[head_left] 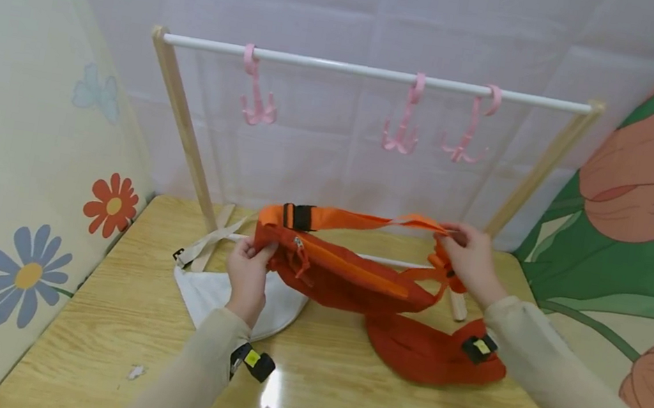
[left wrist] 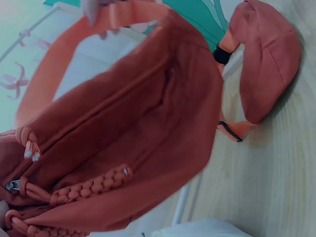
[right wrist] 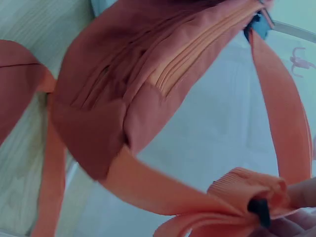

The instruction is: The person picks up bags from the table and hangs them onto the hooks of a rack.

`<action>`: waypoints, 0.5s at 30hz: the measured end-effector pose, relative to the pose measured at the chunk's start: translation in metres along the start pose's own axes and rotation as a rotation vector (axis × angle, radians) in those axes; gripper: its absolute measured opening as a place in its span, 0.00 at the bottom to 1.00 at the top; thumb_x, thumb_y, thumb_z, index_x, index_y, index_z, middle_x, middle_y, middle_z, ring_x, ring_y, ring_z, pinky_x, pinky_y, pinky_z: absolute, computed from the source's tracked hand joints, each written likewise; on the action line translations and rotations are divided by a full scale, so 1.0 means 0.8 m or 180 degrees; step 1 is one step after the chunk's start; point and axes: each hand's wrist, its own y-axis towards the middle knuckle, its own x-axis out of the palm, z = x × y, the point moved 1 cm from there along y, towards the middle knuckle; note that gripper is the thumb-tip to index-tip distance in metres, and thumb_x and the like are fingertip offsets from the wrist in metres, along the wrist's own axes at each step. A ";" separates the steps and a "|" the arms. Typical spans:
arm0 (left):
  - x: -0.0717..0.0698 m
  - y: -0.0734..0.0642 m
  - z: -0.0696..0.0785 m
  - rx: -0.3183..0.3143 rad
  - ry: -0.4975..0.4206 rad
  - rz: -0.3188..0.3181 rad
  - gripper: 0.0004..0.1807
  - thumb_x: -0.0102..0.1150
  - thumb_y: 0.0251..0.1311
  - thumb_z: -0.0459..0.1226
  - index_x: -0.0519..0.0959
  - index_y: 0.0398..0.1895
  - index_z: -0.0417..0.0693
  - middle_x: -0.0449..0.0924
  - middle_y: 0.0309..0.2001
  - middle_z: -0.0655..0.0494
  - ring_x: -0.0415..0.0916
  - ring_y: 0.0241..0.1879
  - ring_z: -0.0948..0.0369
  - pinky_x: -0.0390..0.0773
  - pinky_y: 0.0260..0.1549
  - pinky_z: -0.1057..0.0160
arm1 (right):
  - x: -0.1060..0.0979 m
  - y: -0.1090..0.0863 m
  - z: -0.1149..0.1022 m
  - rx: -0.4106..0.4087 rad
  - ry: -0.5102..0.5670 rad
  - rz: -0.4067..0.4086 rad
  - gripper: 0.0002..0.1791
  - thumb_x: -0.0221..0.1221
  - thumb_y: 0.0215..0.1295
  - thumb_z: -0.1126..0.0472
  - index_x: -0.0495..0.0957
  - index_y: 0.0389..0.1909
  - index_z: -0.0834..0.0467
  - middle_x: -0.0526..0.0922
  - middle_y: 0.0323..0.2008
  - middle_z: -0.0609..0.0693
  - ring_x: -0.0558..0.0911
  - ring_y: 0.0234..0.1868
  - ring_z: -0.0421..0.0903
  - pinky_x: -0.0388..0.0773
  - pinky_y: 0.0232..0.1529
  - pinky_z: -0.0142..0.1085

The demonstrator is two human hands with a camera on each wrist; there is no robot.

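A red-orange waist bag [head_left: 348, 274] hangs above the table between my two hands. My left hand [head_left: 248, 277] pinches its left end, close to the black buckle [head_left: 299, 217] on the strap. Braided zipper pulls [left wrist: 91, 186] dangle from its front in the left wrist view. My right hand [head_left: 467, 260] grips the orange strap [head_left: 356, 220] at the right, where folds of it bunch near the fingers; the right wrist view shows this bundle [right wrist: 247, 192] held at its corner. A second red bag [head_left: 431, 354] lies on the table below, and a white bag [head_left: 280, 306] lies behind my left hand.
Behind the bags stands a rack with a white rail [head_left: 335, 65] and wooden legs [head_left: 186, 126]. Pink hooks hang from the rail: one at the left [head_left: 259, 99], another right of centre [head_left: 404, 124], a third farther right [head_left: 467, 133]. A small scrap [head_left: 136, 371] lies on the wooden table [head_left: 91, 338].
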 end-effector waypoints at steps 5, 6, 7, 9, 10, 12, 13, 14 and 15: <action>-0.008 0.002 -0.012 -0.0273 0.0142 -0.0012 0.08 0.59 0.59 0.23 0.73 0.32 0.42 0.75 0.25 0.58 0.72 0.20 0.67 0.73 0.19 0.72 | -0.006 0.003 -0.006 -0.0012 0.0072 0.0105 0.18 0.51 0.71 0.65 0.75 0.55 0.73 0.82 0.42 0.65 0.78 0.29 0.28 0.77 0.29 0.25; -0.010 0.003 -0.014 -0.0312 0.0164 0.0001 0.08 0.59 0.58 0.23 0.72 0.32 0.43 0.75 0.25 0.58 0.71 0.20 0.67 0.73 0.18 0.71 | -0.006 0.003 -0.007 -0.0020 0.0075 0.0124 0.18 0.51 0.71 0.65 0.75 0.55 0.73 0.82 0.42 0.65 0.78 0.29 0.29 0.77 0.28 0.26; -0.012 0.004 -0.016 -0.0340 0.0176 0.0011 0.09 0.59 0.58 0.23 0.72 0.31 0.43 0.74 0.24 0.59 0.71 0.20 0.67 0.72 0.18 0.71 | -0.006 0.003 -0.009 -0.0018 0.0069 0.0140 0.18 0.51 0.71 0.65 0.75 0.55 0.72 0.82 0.42 0.65 0.77 0.29 0.29 0.77 0.28 0.26; -0.015 0.004 -0.019 -0.0382 0.0218 0.0019 0.09 0.58 0.58 0.22 0.72 0.32 0.43 0.74 0.25 0.59 0.71 0.20 0.67 0.72 0.19 0.72 | -0.006 0.002 -0.011 -0.0035 0.0049 0.0171 0.18 0.51 0.71 0.65 0.75 0.55 0.72 0.82 0.43 0.65 0.77 0.29 0.29 0.76 0.29 0.25; -0.016 0.005 -0.021 -0.0385 0.0229 0.0018 0.09 0.57 0.58 0.22 0.71 0.32 0.42 0.74 0.24 0.59 0.71 0.20 0.67 0.72 0.19 0.72 | -0.007 0.002 -0.013 -0.0053 0.0058 0.0189 0.18 0.51 0.70 0.65 0.74 0.56 0.72 0.82 0.43 0.66 0.77 0.30 0.28 0.75 0.30 0.25; -0.016 0.005 -0.024 -0.0393 0.0271 0.0008 0.09 0.56 0.56 0.20 0.71 0.33 0.40 0.74 0.25 0.59 0.71 0.21 0.67 0.71 0.20 0.72 | -0.008 0.003 -0.017 -0.0081 0.0132 0.0208 0.19 0.50 0.70 0.66 0.74 0.56 0.73 0.81 0.44 0.65 0.77 0.31 0.27 0.75 0.31 0.24; -0.017 0.005 -0.026 -0.0404 0.0302 -0.0008 0.10 0.56 0.55 0.20 0.71 0.34 0.39 0.74 0.25 0.59 0.71 0.22 0.68 0.71 0.21 0.72 | -0.009 0.004 -0.020 -0.0099 0.0165 0.0214 0.19 0.50 0.70 0.66 0.73 0.57 0.73 0.81 0.45 0.65 0.77 0.32 0.26 0.75 0.33 0.22; -0.017 0.004 -0.028 -0.0424 0.0350 -0.0026 0.10 0.55 0.55 0.19 0.71 0.36 0.38 0.74 0.26 0.58 0.71 0.22 0.68 0.71 0.22 0.71 | -0.010 0.004 -0.024 -0.0116 0.0199 0.0221 0.19 0.50 0.70 0.67 0.73 0.57 0.74 0.81 0.45 0.65 0.77 0.32 0.26 0.75 0.34 0.22; -0.017 0.004 -0.030 -0.0454 0.0404 -0.0054 0.11 0.55 0.54 0.19 0.71 0.37 0.37 0.75 0.26 0.58 0.72 0.23 0.68 0.71 0.23 0.71 | -0.011 0.004 -0.027 -0.0125 0.0226 0.0231 0.19 0.50 0.70 0.67 0.73 0.57 0.74 0.81 0.45 0.66 0.77 0.32 0.26 0.75 0.34 0.22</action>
